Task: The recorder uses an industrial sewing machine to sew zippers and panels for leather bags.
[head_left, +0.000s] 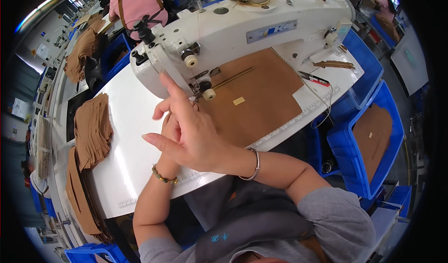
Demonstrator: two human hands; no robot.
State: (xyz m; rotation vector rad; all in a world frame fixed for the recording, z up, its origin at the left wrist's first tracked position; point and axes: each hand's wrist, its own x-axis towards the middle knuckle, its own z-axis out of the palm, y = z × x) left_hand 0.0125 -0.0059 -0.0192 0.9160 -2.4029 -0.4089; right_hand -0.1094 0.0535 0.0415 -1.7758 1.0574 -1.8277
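Note:
A white sewing machine stands over a brown leather panel, whose left edge reaches the needle area. The panel bears a small pale yellow patch and a long narrow strip or slot. My right hand is raised in front of the machine head, index finger pointing up, thumb spread, nothing visible in it. Behind it, my left hand is mostly covered; fingertips show close to the needle area by the panel's edge. Whether they grip the panel is hidden.
Stacked brown pieces lie on the white table at left, with longer strips nearer me. Red-and-black snips rest at right, beside a brown scrap. A blue bin holds another panel. A person in pink sits beyond.

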